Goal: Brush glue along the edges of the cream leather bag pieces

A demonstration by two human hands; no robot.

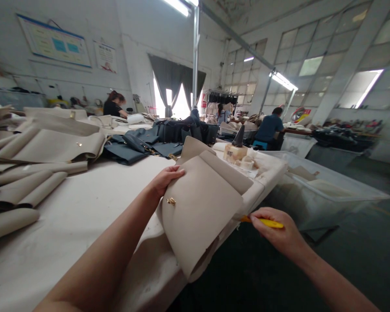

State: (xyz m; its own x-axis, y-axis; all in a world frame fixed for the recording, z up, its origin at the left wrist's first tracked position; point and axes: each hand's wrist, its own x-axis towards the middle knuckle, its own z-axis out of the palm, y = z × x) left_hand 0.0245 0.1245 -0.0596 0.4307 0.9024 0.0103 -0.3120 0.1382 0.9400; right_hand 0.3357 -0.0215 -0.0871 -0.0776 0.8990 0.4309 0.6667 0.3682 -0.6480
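My left hand point(165, 178) grips the left edge of a beige leather bag panel point(201, 208) that hangs over the edge of the white table point(78, 216). A small gold clasp point(171, 200) sits on the panel just below my fingers. My right hand point(276, 229) is closed round a thin yellow tool point(266, 222), whose tip touches the panel's right edge.
Several beige leather pieces point(45, 147) are stacked at the table's left. Dark blue-grey pieces point(139, 145) lie further back. A clear plastic bin point(325, 190) stands on the floor at the right. Small items and a dark cone point(239, 136) sit beyond the panel. People work at far tables.
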